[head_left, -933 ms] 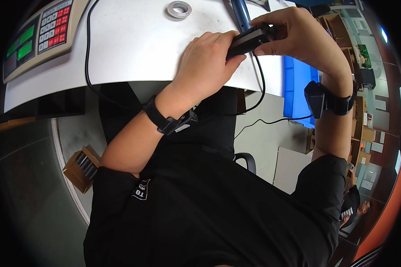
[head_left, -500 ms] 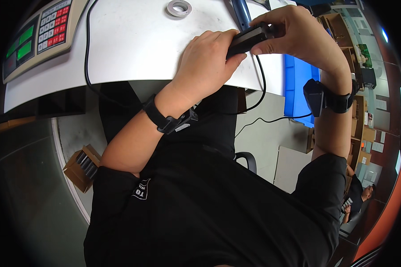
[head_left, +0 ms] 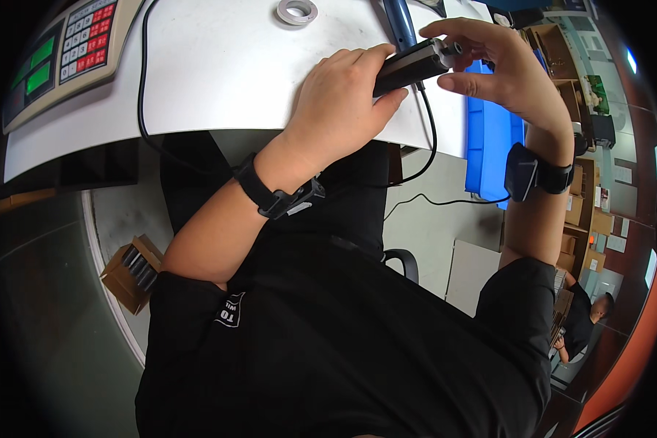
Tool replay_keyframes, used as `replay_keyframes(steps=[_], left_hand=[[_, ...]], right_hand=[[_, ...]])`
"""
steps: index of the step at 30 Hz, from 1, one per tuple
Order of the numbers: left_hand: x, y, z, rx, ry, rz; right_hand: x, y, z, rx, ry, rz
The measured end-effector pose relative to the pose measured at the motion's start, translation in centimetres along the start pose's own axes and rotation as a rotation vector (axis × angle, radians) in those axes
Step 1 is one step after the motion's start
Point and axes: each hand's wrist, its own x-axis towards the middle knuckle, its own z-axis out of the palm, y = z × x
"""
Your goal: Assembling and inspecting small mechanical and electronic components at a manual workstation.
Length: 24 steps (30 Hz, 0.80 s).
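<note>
Fingers [head_left: 388, 107] of the left hand [head_left: 337, 98] clasped a black device [head_left: 410, 70]; the right hand [head_left: 517, 71], fingers spread, hovered just beside its end.

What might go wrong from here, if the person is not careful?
The black device might slip or turn, since only the left hand seems to grip it; the right hand is open around its far end. The black cable hanging over the front edge of the white table could snag. The dark blue tool appears close beyond the device and may get knocked.
</note>
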Motion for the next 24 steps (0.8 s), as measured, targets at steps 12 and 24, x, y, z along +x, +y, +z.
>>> replay_keyframes(steps=[12,24], left_hand=[[-0.2,0.0,-0.2,-0.024,0.013,-0.014],[-0.4,-0.2,-0.1,-0.004,0.034,-0.036]], right_hand=[[-0.7,0.6,2.1,0.196,0.118,0.156],[-3.2,1.5,6.1,0.342,0.290,0.225]])
